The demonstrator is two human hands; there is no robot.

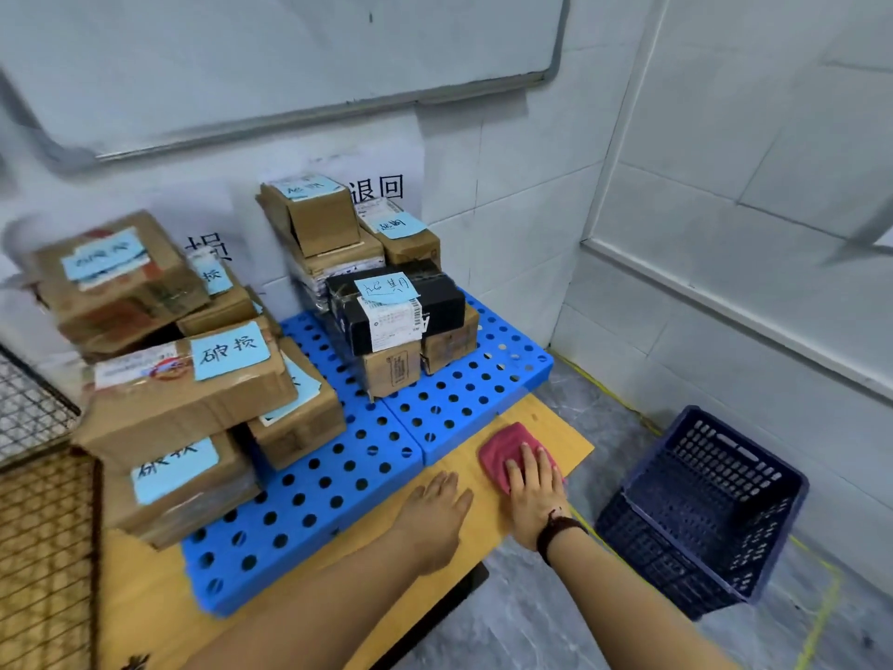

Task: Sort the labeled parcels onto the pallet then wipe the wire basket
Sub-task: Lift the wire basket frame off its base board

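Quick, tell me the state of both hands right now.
Left hand: open, flat on the wooden board, holding nothing.
Right hand: open, straight fingers pressing on the red cloth.

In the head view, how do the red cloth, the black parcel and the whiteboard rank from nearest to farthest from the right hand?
1. The red cloth: directly under the right hand, whose fingers rest flat on it.
2. The black parcel: further back, on the right stack on the blue pallet.
3. The whiteboard: on the wall, above the parcels.
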